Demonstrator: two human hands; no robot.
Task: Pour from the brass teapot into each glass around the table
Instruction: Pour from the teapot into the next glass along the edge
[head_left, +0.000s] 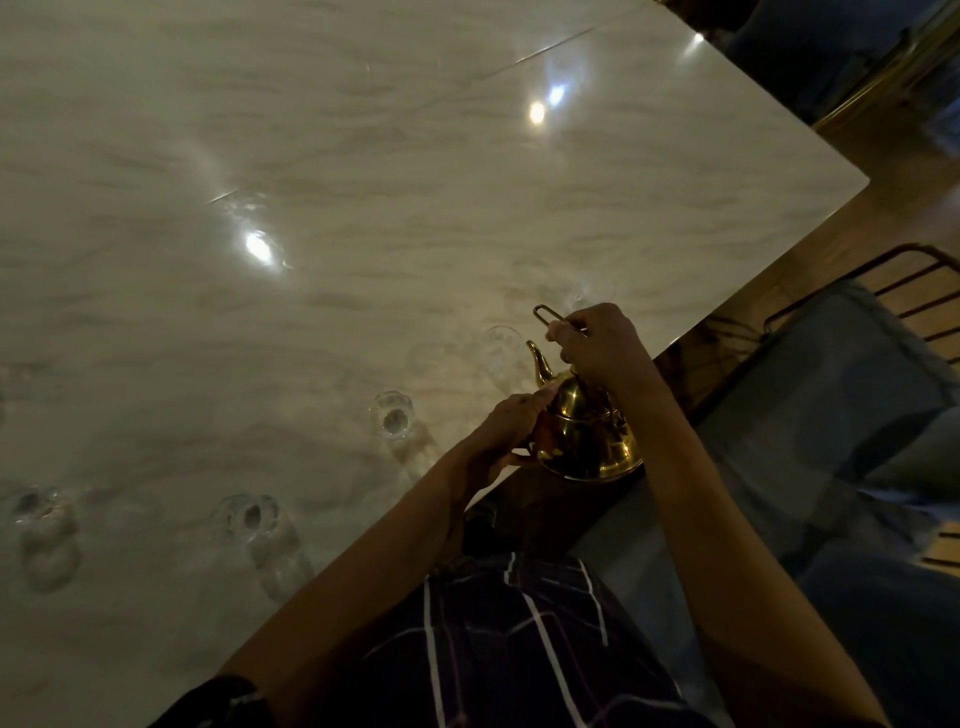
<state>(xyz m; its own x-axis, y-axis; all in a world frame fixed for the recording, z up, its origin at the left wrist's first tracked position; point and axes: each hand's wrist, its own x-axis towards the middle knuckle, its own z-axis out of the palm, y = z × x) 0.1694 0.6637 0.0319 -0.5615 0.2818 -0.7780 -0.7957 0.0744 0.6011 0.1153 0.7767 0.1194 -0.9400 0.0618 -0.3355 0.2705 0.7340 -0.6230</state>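
Head view: both hands (597, 343) on brass teapot (587, 436) w/ glasses (395, 415) nearby.

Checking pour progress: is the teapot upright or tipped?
Upright: the brass teapot sits level at the table edge, spout pointing up.

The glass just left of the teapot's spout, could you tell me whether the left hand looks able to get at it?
Probably yes. The left hand rests against the brass teapot, and only bare table lies between it and that glass.
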